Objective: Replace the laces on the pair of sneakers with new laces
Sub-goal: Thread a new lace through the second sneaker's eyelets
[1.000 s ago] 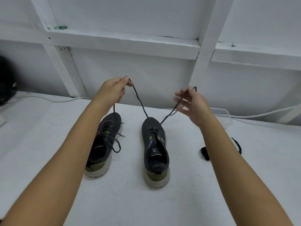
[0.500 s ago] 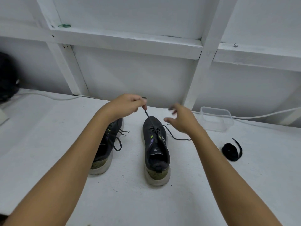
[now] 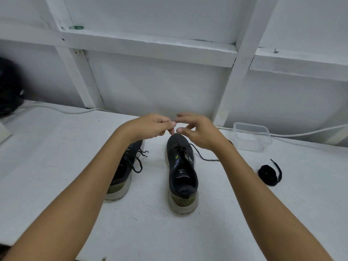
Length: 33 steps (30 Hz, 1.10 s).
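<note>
Two dark sneakers stand side by side on the white counter [image 3: 56, 166], toes toward the wall. Left hand [image 3: 150, 126] and right hand [image 3: 197, 131] now meet above the toe of the right sneaker [image 3: 181, 174]; a second earlier they were raised and well apart, each lifting one end of the lace [image 3: 202, 156]. The left fingers [image 3: 170, 127] are curled and pressed together as in a pinch, though no lace shows between them, so what they hold cannot be told. The right fingers [image 3: 183, 117] are loosely spread, thumb tip near the left fingertips; the lace end this hand held earlier has dropped and trails slack from the eyelets across the counter, under the right forearm. The left sneaker [image 3: 122, 178], partly hidden by the left forearm, keeps its lace threaded, loops hanging loose. A coiled black lace [image 3: 268, 175] lies to the right, near a clear plastic container [image 3: 250, 136] against the wall.
</note>
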Motion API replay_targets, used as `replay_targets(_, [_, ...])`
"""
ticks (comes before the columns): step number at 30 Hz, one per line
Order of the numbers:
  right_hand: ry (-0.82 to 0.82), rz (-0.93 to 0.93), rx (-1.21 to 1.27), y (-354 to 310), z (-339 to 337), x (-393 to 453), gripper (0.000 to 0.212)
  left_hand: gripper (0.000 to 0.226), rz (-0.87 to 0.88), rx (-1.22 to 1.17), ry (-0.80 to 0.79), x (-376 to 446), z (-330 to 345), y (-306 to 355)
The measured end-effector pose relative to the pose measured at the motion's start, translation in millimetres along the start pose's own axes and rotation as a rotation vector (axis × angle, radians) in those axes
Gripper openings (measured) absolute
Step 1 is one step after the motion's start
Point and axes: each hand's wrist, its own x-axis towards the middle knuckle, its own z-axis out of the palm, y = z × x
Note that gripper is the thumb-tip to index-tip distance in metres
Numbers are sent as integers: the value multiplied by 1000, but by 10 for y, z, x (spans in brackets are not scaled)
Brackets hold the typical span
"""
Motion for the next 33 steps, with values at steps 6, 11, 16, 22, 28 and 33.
replay_targets(6, [94, 128, 22, 131, -28, -6, 12, 38, -18, 15, -8, -15, 41, 8])
replay_targets(11, [-33, 58, 52, 55, -53, -46, 30, 37, -13, 20, -35, -12, 68, 76])
replay_targets(16, [-18, 139, -59, 94, -61, -50, 13, 38, 31, 11, -32, -2, 58, 73])
replay_targets(22, [-29, 100, 144, 181, -84, -112, 34, 40, 27, 16, -42, -12, 47, 31])
replay_targets(28, [-82, 124, 170, 67, 29, -103, 8, 38, 45, -5, -50, 12, 100, 88])
replay_targets(33, [117, 245, 77, 220, -33, -66, 18, 38, -10, -8, -20, -26, 27, -4])
